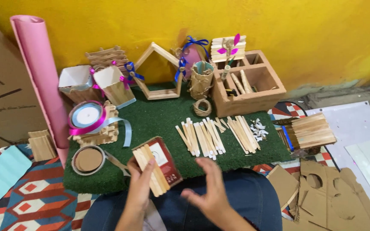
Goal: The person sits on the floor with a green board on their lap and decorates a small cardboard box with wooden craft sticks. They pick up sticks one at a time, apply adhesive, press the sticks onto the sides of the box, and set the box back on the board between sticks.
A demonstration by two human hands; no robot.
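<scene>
Left hand (140, 184) grips a stick bundle (151, 170) w/ red box (164, 160) lower center; right hand (210, 188) wide open, empty. Loose grip imo, sticks could fan out & drop.

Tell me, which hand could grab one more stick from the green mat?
Probably the right hand. It is open, holds nothing, and hovers just below the loose sticks lying on the green mat. The left hand already grips a bundle of sticks against a small red box.
</scene>
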